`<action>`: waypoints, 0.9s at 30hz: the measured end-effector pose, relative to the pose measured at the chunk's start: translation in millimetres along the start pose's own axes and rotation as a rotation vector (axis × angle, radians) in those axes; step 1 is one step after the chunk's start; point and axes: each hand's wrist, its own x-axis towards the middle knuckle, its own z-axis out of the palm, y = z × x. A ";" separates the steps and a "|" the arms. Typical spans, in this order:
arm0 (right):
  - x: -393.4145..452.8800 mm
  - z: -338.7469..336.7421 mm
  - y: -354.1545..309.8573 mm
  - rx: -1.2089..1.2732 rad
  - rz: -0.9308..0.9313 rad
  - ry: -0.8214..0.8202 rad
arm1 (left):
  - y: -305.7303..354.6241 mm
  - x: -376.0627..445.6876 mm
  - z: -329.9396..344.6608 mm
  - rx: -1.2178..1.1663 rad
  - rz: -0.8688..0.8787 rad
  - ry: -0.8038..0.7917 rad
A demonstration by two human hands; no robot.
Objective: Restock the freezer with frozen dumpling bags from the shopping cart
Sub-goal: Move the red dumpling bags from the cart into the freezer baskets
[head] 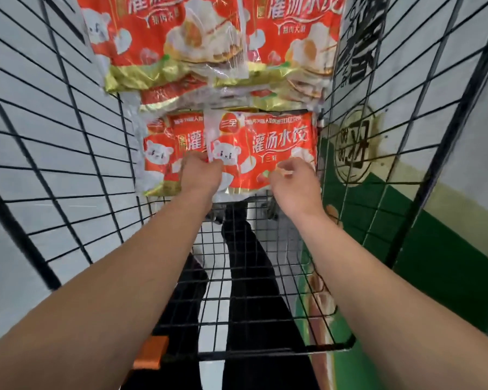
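Red plastic dumpling bag (268, 153) lies flat at frame centre, long axis left-right; left hand (202, 174) pinches its wrap, right hand (293, 182) hovers, fingers apart.

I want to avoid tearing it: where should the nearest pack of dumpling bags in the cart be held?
Grip the near pack by both short ends, coming from above. It lies flat and wide; the left hand only pinches loose wrap, and the right hand hovers open.
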 end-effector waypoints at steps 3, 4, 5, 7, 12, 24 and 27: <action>13.1 4.3 1.9 0.051 0.015 0.100 | -4.5 7.1 -0.8 0.070 0.099 0.026; 17.8 4.8 3.2 0.050 0.015 0.133 | -7.1 7.8 -7.1 0.120 0.146 0.055; 21.4 6.2 3.9 0.050 0.015 0.164 | -10.5 7.9 -17.5 0.187 0.186 0.087; 31.9 8.9 5.3 0.067 0.033 0.214 | -22.9 10.5 -41.3 0.297 0.223 0.152; 58.6 26.3 -9.5 0.207 0.268 0.060 | -51.4 15.3 -80.6 0.299 0.081 0.213; 38.5 28.9 15.4 0.413 0.410 0.049 | -48.5 10.1 -70.0 0.015 -0.078 0.187; 11.0 21.9 9.5 0.409 0.337 0.119 | -50.5 -11.9 -75.4 0.006 -0.046 0.158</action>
